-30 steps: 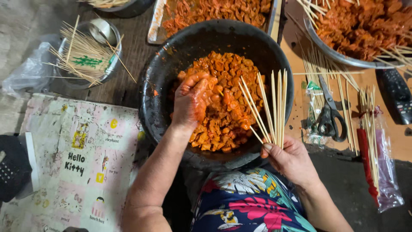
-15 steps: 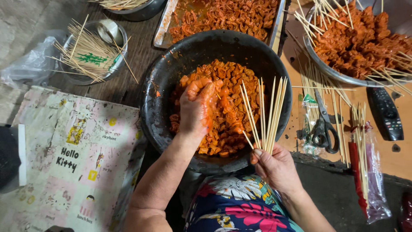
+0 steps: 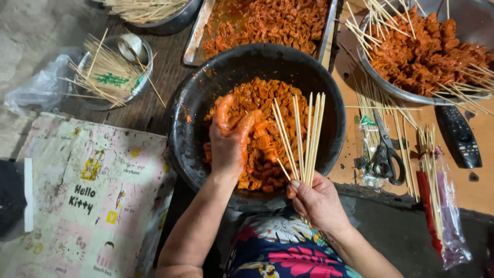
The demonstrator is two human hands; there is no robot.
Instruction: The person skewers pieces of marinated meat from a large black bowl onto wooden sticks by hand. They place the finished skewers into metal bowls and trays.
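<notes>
A black round bowl in front of me holds a heap of orange marinated meat pieces. My left hand, smeared with orange sauce, rests in the heap with its fingers closed on a piece of meat. My right hand is at the bowl's near rim and grips a fanned bunch of bamboo skewers that point up over the meat.
A metal tray of marinated meat lies behind the bowl. A metal bowl of skewered meat stands at the right. Loose skewers, scissors, a remote control and a skewer packet lie at the right. A small bowl of skewers stands at the left, above a patterned mat.
My left hand has curled its fingers and lifted a piece of meat from the heap. The right hand with the skewers has stayed in the same place by the rim.
</notes>
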